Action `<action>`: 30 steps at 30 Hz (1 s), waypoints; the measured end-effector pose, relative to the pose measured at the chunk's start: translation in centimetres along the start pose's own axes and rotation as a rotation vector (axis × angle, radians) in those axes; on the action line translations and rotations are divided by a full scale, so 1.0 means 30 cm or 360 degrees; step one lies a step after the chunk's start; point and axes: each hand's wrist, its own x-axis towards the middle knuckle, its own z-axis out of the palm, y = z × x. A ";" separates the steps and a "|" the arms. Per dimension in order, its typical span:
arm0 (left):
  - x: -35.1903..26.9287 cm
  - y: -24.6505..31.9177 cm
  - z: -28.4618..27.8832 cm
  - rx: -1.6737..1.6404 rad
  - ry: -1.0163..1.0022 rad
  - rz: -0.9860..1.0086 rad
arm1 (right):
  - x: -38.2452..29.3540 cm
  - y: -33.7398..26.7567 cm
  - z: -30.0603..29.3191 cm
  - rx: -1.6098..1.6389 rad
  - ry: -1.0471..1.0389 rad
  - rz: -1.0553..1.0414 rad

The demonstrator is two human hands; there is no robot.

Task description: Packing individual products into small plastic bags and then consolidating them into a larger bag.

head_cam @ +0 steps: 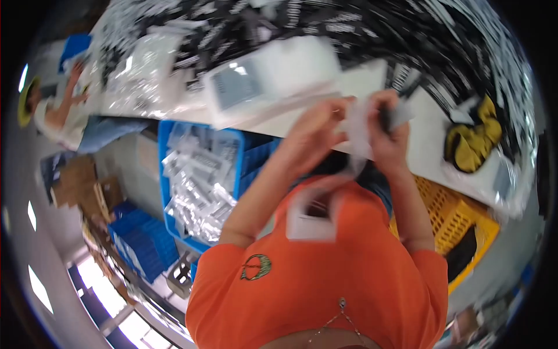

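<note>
Blur softens both hands, which are raised over the near table edge. My right hand [388,135] grips a small dark item [385,118] together with whitish translucent plastic. A clear plastic bag [359,131] hangs between the hands. My left hand [316,128] is at the bag's left edge with thumb and fingers curled; whether it pinches the plastic I cannot tell. On the white table [429,131] ahead lies a stack of clear bags [301,61], with a grey packed item [237,83] on its left end. Black strips with white lettering [348,26] are heaped behind.
A blue crate [162,174] full of packed bags [200,183] stands below the table at left. At right are a yellow crate [475,266] and a yellow-and-black cloth item [473,139]. Another person [65,113] works at far left. Cardboard boxes [78,179] stand behind.
</note>
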 end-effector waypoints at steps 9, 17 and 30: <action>-0.043 0.152 0.134 0.1931 0.0240 -0.0276 | -0.028 0.067 -0.123 -0.0578 0.0163 -0.0291; -0.053 0.132 0.145 0.3215 -0.0013 0.0631 | 0.026 -0.073 -0.195 -0.1276 -0.0791 -0.0076; -0.038 0.143 0.133 0.2514 -0.0220 0.0004 | 0.102 -0.024 -0.172 -0.1944 -0.0591 -0.0725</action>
